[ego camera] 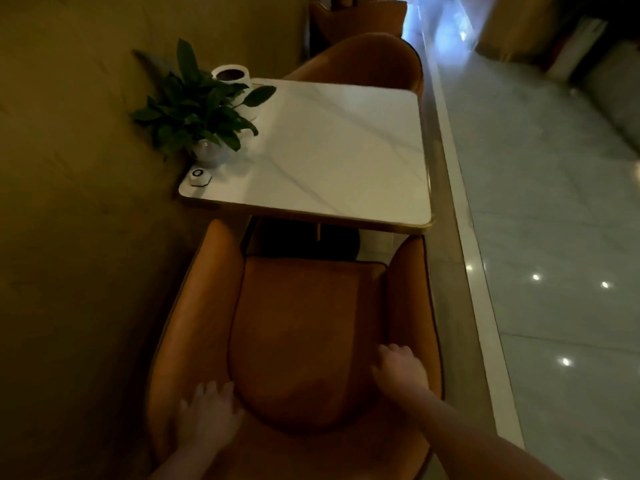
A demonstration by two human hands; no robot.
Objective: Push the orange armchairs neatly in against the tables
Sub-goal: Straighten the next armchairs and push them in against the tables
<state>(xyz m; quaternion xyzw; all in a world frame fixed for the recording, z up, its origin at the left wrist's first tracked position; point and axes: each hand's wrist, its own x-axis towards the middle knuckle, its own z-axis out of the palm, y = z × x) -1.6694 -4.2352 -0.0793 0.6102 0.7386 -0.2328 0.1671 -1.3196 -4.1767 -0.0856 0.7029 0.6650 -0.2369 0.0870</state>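
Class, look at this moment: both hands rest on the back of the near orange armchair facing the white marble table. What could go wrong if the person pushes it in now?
1. The near orange leather armchair may bump the white marble table with gold trim, shaking the leafy green plant in its glass vase near the edge.
2. The left hand and right hand sit unevenly, so the chair might swing crooked.
3. The armrests could strike the tabletop rim.

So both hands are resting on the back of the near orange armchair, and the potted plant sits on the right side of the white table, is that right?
Not quite. The head view shows the potted plant on the left side of the white table, by the wall. The rest holds: the left hand and right hand both rest on the back of the near orange armchair.
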